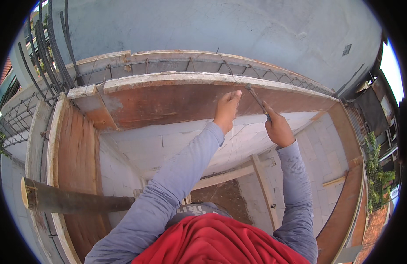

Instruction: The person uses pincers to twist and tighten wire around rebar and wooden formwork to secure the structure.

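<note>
My left hand [227,111] is closed just below the top edge of the formwork board [168,103], its thumb pointing up. A thin tie wire [230,70] comes over the board towards this hand, and a fine strand hangs below it; the fingers' grip is partly hidden. In my right hand [280,130] is a slim metal hand tool [257,100] with a narrow head and dark handle. It slants up and left, its head close to the board's top edge. Whether it is a hammer or pincers is unclear.
Behind the board, a rebar cage [190,66] lies in the trough beside a grey wall [256,26]. Upright rebars [47,53] stand at far left. A thick bamboo pole [76,197] juts out at lower left. Below are white block walls [142,143] and a timber brace [264,189].
</note>
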Tool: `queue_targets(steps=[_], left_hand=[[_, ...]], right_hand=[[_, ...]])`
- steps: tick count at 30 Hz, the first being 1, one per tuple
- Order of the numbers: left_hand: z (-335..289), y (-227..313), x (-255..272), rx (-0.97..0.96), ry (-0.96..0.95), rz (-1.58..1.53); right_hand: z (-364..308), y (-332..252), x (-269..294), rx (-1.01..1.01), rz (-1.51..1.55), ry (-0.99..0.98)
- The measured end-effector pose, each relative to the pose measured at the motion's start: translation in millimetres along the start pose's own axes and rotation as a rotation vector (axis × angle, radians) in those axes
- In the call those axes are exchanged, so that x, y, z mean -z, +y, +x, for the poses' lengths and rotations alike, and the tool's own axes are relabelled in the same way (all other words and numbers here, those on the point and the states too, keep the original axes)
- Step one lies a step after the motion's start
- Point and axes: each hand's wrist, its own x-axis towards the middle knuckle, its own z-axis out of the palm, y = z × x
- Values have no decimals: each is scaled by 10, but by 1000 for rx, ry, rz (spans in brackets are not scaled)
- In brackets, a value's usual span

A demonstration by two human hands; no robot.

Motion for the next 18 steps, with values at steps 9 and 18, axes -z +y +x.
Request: queue_targets(steps=[9, 18], left_hand=[[-122, -352, 67, -398, 93, 638], [-230, -219, -12, -458, 17, 807]], right_hand=[[381, -167, -9, 176, -559, 274], [420, -424, 303, 73, -693, 90]])
